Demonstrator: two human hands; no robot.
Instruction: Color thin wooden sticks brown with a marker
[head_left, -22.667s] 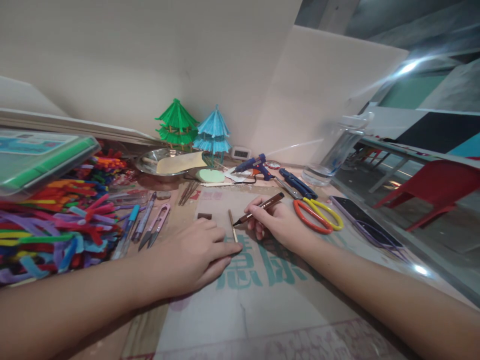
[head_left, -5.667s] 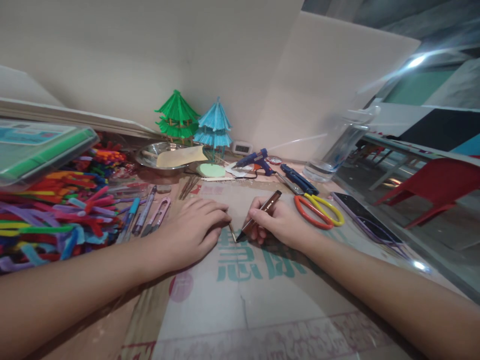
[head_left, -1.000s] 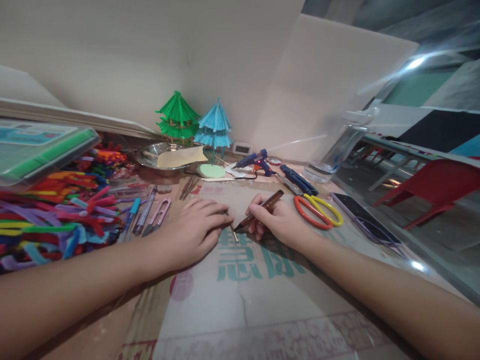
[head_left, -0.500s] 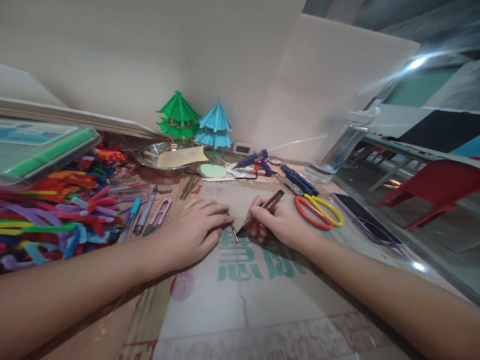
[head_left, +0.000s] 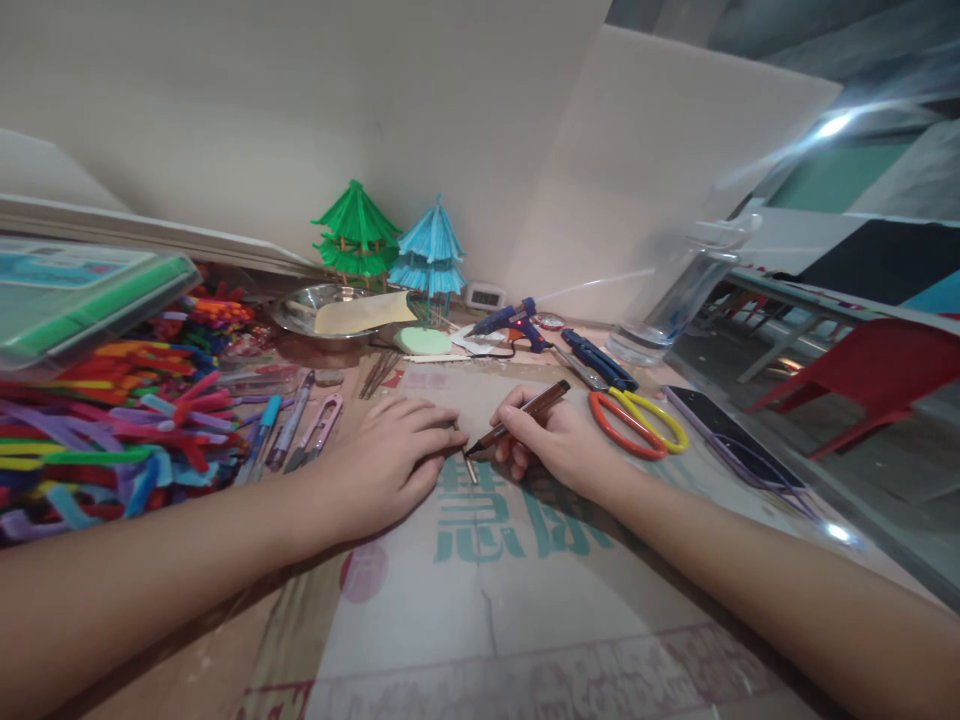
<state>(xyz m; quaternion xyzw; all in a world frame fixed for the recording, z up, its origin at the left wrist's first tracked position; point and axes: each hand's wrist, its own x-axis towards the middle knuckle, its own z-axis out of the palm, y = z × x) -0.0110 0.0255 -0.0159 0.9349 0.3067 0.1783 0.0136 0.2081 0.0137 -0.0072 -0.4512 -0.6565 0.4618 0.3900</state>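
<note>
A thin stick (head_left: 472,471) lies on the cardboard sheet (head_left: 405,640), which bears green and red print. My left hand (head_left: 405,450) rests palm down, its fingers together and their tips pressing on the upper part of the stick. In my right hand (head_left: 536,430) is a brown marker (head_left: 546,399), held like a pen with its dark tip at the stick, close beside my left fingertips.
Left are colourful pipe cleaners (head_left: 150,430), a plastic case (head_left: 90,300) and pens (head_left: 289,430). Behind stand green (head_left: 356,235) and blue (head_left: 429,250) roofed models, a metal bowl (head_left: 289,320) and a glue gun (head_left: 510,318). Scissors (head_left: 630,428) and a phone (head_left: 731,435) lie right.
The marker's tip has moved slightly up and left along the stick, closer to my left fingertips. My left hand has stayed in place.
</note>
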